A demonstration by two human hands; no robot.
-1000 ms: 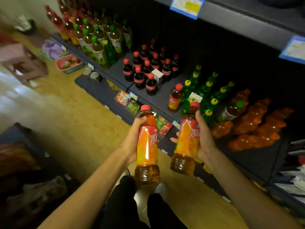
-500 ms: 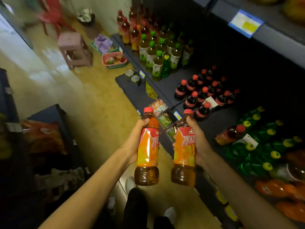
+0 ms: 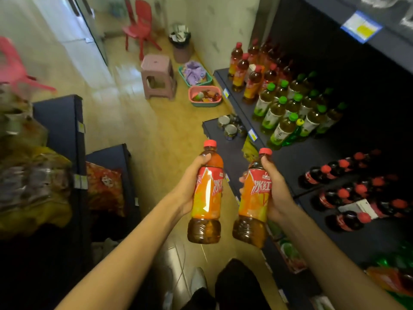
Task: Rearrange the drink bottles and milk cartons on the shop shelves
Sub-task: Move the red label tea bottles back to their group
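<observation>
Left hand (image 3: 190,189) grips a red-capped plastic iced-tea bottle with orange label (image 3: 206,193), upright, fingers curled round its shoulder. Right hand (image 3: 276,193) grips a second red-capped orange-label tea bottle (image 3: 253,198), tilted slightly, just beside the first, not touching. Both held over the yellow floor (image 3: 138,121) at 6 o'clock. Dark shelf (image 3: 288,157) at 3 o'clock: matching tea bottles (image 3: 240,72) at 1 o'clock, green-capped bottles (image 3: 281,117) below them, cola bottles (image 3: 348,198) nearest
</observation>
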